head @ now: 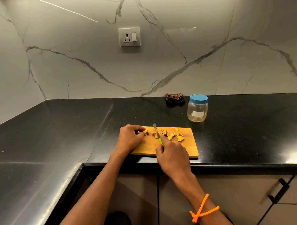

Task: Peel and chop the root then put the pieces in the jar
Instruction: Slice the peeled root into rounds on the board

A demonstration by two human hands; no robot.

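A wooden cutting board point(188, 144) lies at the front edge of the black counter. Several yellow root slices point(174, 136) lie on its far right part, and a brownish uncut root piece point(161, 132) lies beside the blade. My right hand point(173, 156) grips the green handle of a knife point(156, 130), blade pointing away over the root. My left hand point(131, 138) rests on the board's left end, its curled fingers pinching a small dark root bit point(146, 132). A clear plastic jar point(197, 110) with a blue lid stands closed behind the board to the right.
A folded dark checked cloth point(175, 97) lies by the marble wall behind the jar. A wall socket point(129, 37) is above the counter. The black counter point(58, 128) wraps around to the left. Cabinet doors with a black handle point(277, 190) are below.
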